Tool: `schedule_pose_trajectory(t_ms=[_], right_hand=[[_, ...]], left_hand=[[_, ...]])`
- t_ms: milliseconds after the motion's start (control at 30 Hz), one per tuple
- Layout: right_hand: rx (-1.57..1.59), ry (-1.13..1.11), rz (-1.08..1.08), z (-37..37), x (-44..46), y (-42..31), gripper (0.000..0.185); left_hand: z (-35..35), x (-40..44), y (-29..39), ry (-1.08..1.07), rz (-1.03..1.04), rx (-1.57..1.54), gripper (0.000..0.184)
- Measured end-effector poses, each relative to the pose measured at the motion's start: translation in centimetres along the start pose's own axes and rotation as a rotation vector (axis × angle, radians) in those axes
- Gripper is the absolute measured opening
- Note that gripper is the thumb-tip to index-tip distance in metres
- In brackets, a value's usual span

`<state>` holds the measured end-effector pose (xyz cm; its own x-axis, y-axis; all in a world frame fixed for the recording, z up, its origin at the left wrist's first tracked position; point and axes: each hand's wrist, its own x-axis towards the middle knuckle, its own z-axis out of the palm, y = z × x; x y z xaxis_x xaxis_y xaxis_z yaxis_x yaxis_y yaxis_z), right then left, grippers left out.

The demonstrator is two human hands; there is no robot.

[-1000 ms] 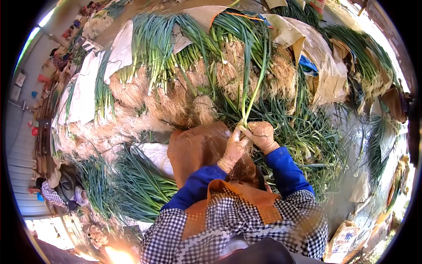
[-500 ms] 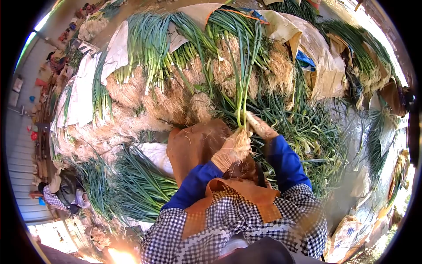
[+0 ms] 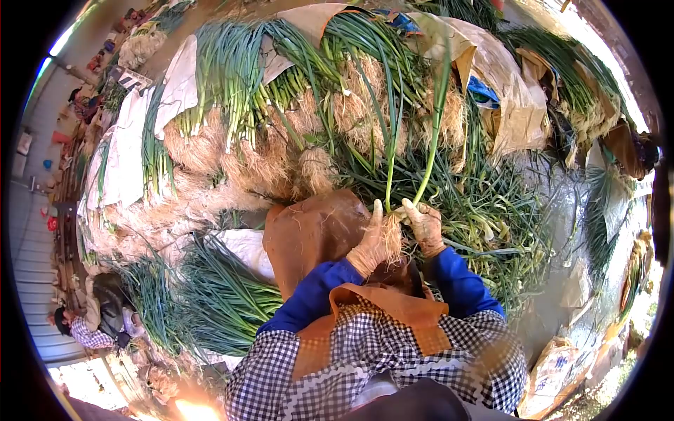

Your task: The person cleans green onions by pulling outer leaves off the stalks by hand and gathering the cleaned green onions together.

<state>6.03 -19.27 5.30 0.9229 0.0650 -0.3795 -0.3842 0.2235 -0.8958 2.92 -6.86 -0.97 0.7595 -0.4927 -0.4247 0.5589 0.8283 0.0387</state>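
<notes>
Over my lap, my left hand (image 3: 373, 245) is closed on the root end of a green onion (image 3: 392, 165) with long leaves and pale, stringy roots (image 3: 393, 242). Close beside it, my right hand (image 3: 425, 228) pinches the base of another green stalk (image 3: 430, 158), which leans up to the right. The two stalks spread apart in a V above my hands and nearly meet at the roots. A brown apron (image 3: 316, 231) covers my knees.
Bundled onions (image 3: 232, 77) with bushy roots lie ahead under pale sheets (image 3: 516, 98). Loose green leaves (image 3: 491, 217) are heaped at the right. Another onion pile (image 3: 225, 302) lies at lower left. A person (image 3: 88, 330) in a checked top is at the far left.
My hands were together around upright stalks; the right hand has turned and moved outward, and one stalk now tilts away to the right. The roots still hang beside my left hand.
</notes>
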Motion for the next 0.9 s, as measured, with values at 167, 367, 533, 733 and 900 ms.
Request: schedule_pose_trajectory(t_ms=[167, 367, 533, 733, 900], right_hand=[[-0.429, 0.026, -0.673, 0.4, 0.6, 3.1, 0.011], [-0.769, -1.068, 0.034, -1.5, -4.8, -5.4, 0.017], [-1.538, -0.47, -0.229, -6.9, 3.9, -1.3, 0.035], [-0.764, 0.152, -0.684, -2.3, 13.4, -5.7, 0.067], [-0.376, -0.788, -0.012, -2.6, 19.2, -6.3, 0.037]], left_hand=[[6.3, -3.6, 0.5, -0.057, 0.142, 0.067, 0.047], [1.7, -2.8, 3.7, -0.325, 0.027, 0.011, 0.037], [4.4, -3.9, 3.9, -0.127, -0.037, 0.247, 0.037], [6.3, -6.4, 3.9, -0.196, -0.084, 0.389, 0.043], [8.0, -11.7, 7.3, -0.073, -0.059, 0.735, 0.041]])
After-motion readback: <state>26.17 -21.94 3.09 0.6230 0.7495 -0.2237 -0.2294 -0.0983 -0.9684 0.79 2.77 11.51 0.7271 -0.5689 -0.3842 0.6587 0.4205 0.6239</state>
